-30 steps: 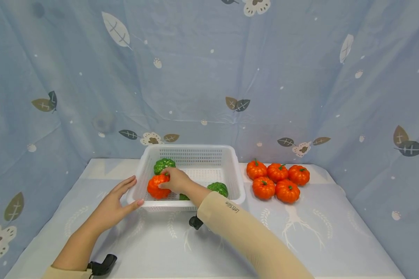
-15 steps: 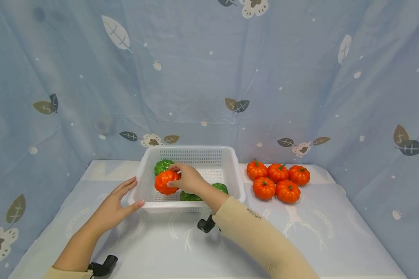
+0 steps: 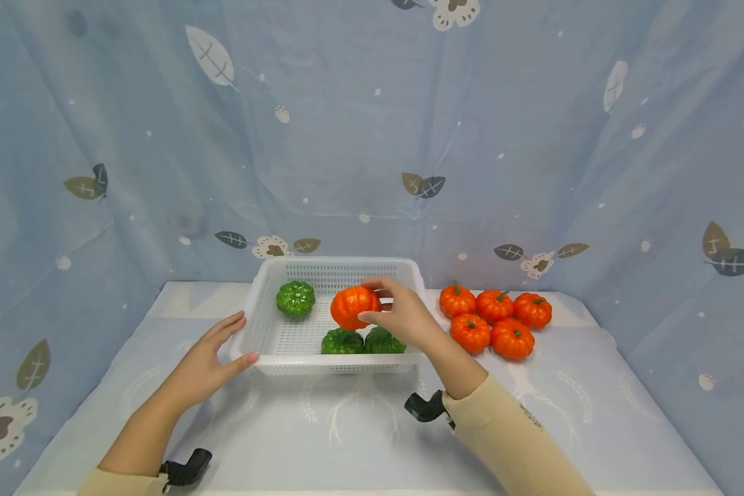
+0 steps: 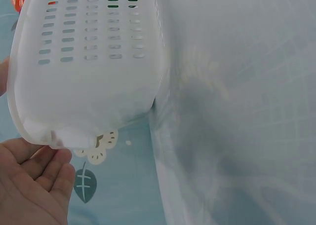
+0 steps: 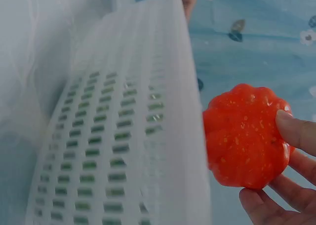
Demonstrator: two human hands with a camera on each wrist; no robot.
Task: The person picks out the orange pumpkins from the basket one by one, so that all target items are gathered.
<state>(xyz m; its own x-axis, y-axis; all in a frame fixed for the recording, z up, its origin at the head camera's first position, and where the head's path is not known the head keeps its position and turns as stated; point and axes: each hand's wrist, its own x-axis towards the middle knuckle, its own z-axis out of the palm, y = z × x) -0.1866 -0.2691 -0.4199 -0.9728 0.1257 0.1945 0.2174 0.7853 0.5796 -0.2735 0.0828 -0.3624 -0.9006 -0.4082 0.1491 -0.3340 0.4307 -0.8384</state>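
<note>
The right hand (image 3: pixel 403 318) grips an orange pumpkin (image 3: pixel 354 306) between curled fingers (image 5: pixel 296 131), lifted above the white basket (image 3: pixel 266 324). The left hand (image 3: pixel 207 355) rests flat, fingers straight, against the basket's near left corner on the table (image 3: pixel 359 441). Three green pumpkins (image 3: pixel 295 298) lie inside; five orange ones (image 3: pixel 494 318) sit to the right. The grip looks like a fingertip pinch, so the smooth pumpkin could slip and drop back in. The right wrist view shows the fingertips on the pumpkin's underside; the head view alone shows the basket's contents.
</note>
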